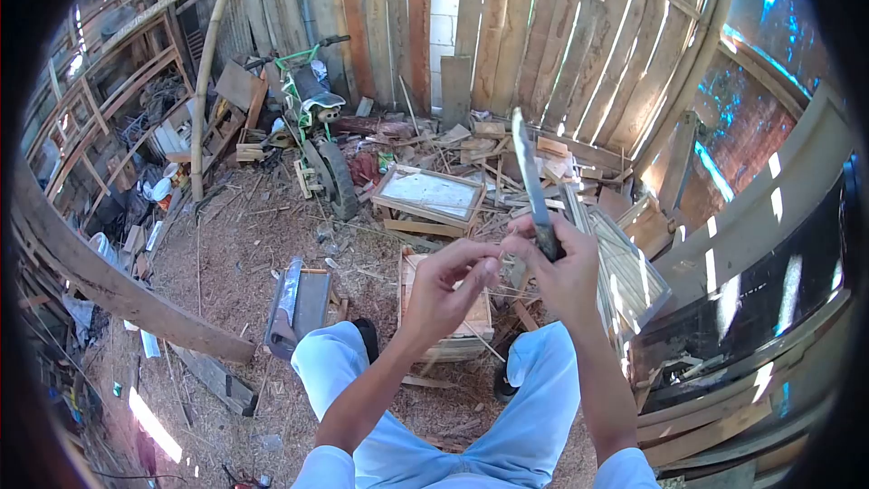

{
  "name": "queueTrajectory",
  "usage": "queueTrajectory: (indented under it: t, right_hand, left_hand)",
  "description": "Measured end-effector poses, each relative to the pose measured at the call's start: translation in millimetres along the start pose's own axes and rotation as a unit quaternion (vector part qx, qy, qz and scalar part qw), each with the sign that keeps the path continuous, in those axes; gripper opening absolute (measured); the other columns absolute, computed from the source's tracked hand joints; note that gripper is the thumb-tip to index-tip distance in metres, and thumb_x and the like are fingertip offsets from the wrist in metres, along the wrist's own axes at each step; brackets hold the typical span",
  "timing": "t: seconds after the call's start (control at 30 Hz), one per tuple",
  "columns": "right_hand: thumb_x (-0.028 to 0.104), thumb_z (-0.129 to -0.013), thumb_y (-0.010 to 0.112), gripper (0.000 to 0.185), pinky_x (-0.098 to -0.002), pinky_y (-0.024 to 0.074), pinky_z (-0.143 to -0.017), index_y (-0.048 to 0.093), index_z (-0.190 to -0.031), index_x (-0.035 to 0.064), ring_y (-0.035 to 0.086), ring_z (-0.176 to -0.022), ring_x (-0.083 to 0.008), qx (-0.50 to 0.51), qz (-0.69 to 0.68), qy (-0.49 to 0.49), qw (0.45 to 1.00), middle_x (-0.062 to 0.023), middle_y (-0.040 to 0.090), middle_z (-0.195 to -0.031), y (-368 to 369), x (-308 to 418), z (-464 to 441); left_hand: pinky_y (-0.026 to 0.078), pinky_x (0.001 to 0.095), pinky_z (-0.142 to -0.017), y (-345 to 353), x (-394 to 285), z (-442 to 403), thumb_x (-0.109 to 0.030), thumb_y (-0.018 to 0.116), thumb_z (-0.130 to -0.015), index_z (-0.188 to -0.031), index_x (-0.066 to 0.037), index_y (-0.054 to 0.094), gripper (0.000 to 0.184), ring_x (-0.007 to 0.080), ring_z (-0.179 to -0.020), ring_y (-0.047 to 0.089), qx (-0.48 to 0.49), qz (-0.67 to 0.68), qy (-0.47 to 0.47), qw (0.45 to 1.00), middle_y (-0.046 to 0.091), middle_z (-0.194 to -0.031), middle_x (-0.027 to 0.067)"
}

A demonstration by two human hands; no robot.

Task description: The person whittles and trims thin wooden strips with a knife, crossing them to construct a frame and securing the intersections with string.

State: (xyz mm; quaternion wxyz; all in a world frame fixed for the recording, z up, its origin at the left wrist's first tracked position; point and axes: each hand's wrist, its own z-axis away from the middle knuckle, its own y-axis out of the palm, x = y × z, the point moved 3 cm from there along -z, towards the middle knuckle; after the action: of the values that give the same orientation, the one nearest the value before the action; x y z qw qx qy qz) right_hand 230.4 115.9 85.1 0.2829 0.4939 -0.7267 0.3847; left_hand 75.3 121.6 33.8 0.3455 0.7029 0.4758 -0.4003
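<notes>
My right hand (566, 263) grips a knife (528, 163) by its dark handle, with the long blade pointing up and away from me. Close beside it, my left hand (457, 285) is closed in a pinch, its fingertips almost meeting the fingers of my right hand. Something thin and pale seems to lie between the fingertips, too small to make out. Below both hands, between my knees, stands a wooden crate (434, 349), partly hidden by my left hand and forearm.
A handsaw (288, 303) lies on a dark panel left of my legs. Ahead are a framed white board (427, 195), scrap wood and a small green motorbike (317, 95). A slatted panel (634, 272) leans at right. A curved wooden beam (127, 290) runs along the left.
</notes>
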Motion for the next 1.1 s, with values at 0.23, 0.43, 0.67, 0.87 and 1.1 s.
queueTrajectory:
  t: [0.23, 0.43, 0.67, 0.87, 1.1]
  right_hand:
    - [0.015, -0.085, 0.07, 0.021, -0.0229, 0.0457, -0.057, 0.065, -0.1, -0.0001, 0.059, -0.061, -0.0078, 0.018, -0.083, -0.058, 0.995, -0.0049, 0.066, -0.077, 9.6, 33.8, 18.9]
    - [0.01, -0.099, 0.038, 0.031, -0.0192, 0.0356, -0.048, 0.049, -0.127, 0.0026, 0.042, -0.053, -0.0026, 0.058, -0.208, 0.146, 0.965, 0.0009, 0.052, -0.067, 20.8, 44.3, 40.2]
    - [0.008, -0.096, 0.037, 0.029, -0.0294, 0.0417, -0.056, 0.043, -0.123, -0.0003, 0.054, -0.058, -0.0132, 0.16, -0.074, 0.131, 0.976, -0.0095, 0.054, -0.067, 48.9, 34.8, 42.1]
    - [0.01, -0.097, 0.034, 0.025, -0.026, 0.0365, -0.054, 0.038, -0.118, -0.0026, 0.042, -0.057, -0.0088, 0.19, -0.021, 0.131, 0.973, -0.0042, 0.048, -0.067, 68.0, 15.8, 44.6]
    - [0.01, -0.098, 0.034, 0.018, -0.0284, 0.0394, -0.055, 0.036, -0.112, -0.0021, 0.046, -0.057, -0.0118, 0.237, 0.015, 0.154, 0.959, -0.0071, 0.049, -0.069, 81.6, 0.7, 47.6]
  left_hand:
    - [0.053, 0.0254, -0.067, -13.2, -24.5, 18.8, 0.002, 0.064, -0.085, -0.104, 0.001, 0.064, 0.019, 0.015, -0.079, 0.064, 0.007, -0.047, 0.055, 0.997, 0.064, -0.094, 0.0101]
    - [0.053, 0.027, -0.065, -32.0, -34.3, 22.0, 0.004, 0.069, -0.079, -0.102, -0.002, 0.066, 0.024, 0.0189, -0.078, 0.066, -0.043, -0.235, 0.174, 0.955, 0.066, -0.094, 0.0105]
    - [0.054, 0.0291, -0.064, -46.0, -8.4, 25.3, 0.003, 0.072, -0.075, -0.1, -0.004, 0.066, 0.026, 0.0219, -0.079, 0.067, -0.068, -0.288, 0.213, 0.931, 0.066, -0.093, 0.0097]
    - [0.054, 0.0297, -0.064, -56.9, 12.1, 27.8, 0.005, 0.072, -0.074, -0.101, -0.004, 0.066, 0.029, 0.0229, -0.078, 0.067, -0.075, -0.315, 0.21, 0.922, 0.066, -0.094, 0.0097]
    - [0.054, 0.0293, -0.063, -64.3, 35.2, 34.5, 0.007, 0.072, -0.071, -0.101, -0.003, 0.066, 0.033, 0.0236, -0.077, 0.067, -0.081, -0.305, 0.203, 0.927, 0.066, -0.093, 0.0108]
